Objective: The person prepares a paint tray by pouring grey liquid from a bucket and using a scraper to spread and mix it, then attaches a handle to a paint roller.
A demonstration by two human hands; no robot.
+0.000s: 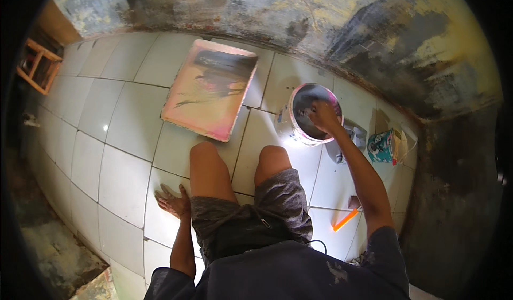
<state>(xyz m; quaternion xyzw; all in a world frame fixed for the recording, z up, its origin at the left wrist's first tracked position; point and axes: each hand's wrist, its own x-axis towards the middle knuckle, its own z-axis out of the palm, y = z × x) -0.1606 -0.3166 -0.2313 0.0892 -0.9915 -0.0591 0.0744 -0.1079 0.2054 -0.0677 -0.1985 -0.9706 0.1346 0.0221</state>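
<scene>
The bucket (312,113) stands on the tiled floor (101,156) ahead of the right knee. The right hand (323,115) is reached inside it, fingers curled (contents held cannot be told). The left hand (172,201) is pressed flat, open, empty. Steady bracing is advised; the framed board (211,89) lies nearby.

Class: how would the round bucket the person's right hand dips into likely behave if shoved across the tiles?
The bucket would probably slide easily on the glossy tiles. Its dark contents suggest weight. Already leaning under the right hand, it might tip and spill.
</scene>
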